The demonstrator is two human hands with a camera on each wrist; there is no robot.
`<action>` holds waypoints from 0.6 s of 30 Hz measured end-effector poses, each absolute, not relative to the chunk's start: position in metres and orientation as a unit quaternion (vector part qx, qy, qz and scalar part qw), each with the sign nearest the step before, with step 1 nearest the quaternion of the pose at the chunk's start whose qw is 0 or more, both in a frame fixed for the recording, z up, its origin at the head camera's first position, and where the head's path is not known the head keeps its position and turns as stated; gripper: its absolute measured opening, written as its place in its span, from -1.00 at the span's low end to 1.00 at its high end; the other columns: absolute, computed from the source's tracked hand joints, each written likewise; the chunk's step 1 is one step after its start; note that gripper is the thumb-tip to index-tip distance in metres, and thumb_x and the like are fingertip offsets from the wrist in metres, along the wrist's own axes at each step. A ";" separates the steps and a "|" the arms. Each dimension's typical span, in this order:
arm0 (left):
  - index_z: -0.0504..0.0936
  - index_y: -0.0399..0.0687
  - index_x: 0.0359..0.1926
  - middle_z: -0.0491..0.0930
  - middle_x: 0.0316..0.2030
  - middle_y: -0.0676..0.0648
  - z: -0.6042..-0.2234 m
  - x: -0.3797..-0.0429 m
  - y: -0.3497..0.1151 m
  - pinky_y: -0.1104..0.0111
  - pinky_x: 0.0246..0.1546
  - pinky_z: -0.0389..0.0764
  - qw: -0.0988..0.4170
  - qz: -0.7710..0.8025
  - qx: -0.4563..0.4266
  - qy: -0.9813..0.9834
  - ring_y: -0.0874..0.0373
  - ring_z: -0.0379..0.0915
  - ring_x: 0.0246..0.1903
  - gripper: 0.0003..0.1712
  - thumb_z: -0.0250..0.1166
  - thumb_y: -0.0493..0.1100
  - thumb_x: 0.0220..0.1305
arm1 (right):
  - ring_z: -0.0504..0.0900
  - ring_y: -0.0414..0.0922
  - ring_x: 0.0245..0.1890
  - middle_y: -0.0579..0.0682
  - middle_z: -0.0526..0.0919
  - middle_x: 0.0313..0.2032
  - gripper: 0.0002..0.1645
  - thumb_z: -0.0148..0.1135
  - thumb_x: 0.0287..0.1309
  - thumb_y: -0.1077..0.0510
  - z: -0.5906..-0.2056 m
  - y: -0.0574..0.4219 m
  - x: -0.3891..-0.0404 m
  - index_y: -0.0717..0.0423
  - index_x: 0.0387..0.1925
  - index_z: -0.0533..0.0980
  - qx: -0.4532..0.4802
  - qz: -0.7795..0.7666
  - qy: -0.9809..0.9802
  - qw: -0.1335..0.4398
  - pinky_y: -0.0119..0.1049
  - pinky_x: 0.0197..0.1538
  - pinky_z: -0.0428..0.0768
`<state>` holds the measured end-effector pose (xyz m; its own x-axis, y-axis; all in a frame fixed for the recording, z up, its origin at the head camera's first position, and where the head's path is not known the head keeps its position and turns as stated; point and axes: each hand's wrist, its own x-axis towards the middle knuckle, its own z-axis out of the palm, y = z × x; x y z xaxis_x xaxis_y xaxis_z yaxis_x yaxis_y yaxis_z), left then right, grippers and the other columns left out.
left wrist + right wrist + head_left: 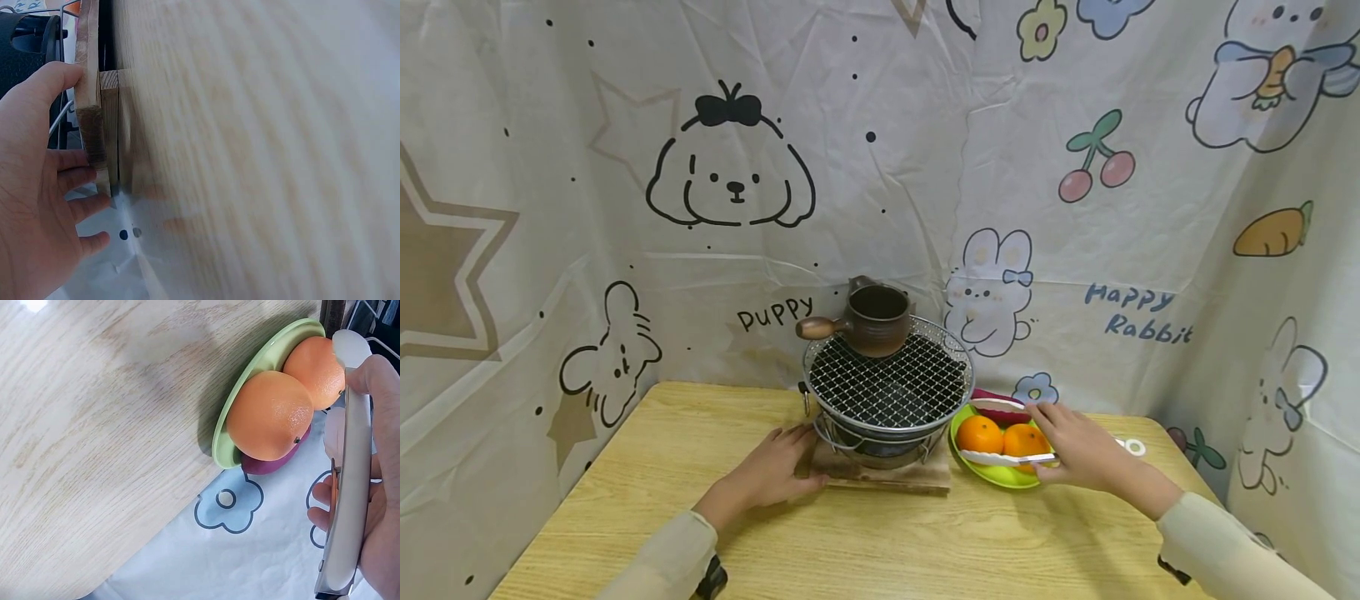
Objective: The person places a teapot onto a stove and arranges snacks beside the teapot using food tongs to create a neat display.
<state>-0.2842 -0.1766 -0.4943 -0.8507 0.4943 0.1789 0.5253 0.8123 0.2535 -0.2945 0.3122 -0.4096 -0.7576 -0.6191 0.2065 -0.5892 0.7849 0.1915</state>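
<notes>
My right hand (1082, 450) holds a pair of tongs (353, 469) with white tips, its arms apart over a green plate (1000, 479). Two oranges (270, 415) lie on the plate, between the tong tips in the head view. Behind them is a purple-skinned, elongated thing (1003, 408), partly hidden. My left hand (771, 467) lies at the left end of a wooden board (887, 479), its thumb and fairly straight fingers (80, 177) touching the board's edge. On that board stands a small stove (880, 446) topped by a round wire grill (895, 383).
A brown side-handled clay pot (876, 325) sits towards the back of the grill. The wooden table (700, 425) ends at a printed cloth (880, 167) behind and at the sides. A small white ring-ended object (1135, 447) lies beyond my right hand.
</notes>
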 end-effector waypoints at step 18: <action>0.37 -0.32 0.43 0.39 0.40 -0.35 -0.492 -0.284 -0.176 -0.28 0.37 0.29 0.055 -0.141 -0.272 -0.950 -0.32 0.29 0.41 -0.01 0.20 0.37 0.31 | 0.58 0.14 0.08 0.27 0.55 0.15 -0.04 0.43 0.02 -0.16 -0.405 0.310 -0.293 0.39 0.31 0.43 0.315 -0.053 -0.941 0.110 0.14 0.17 0.63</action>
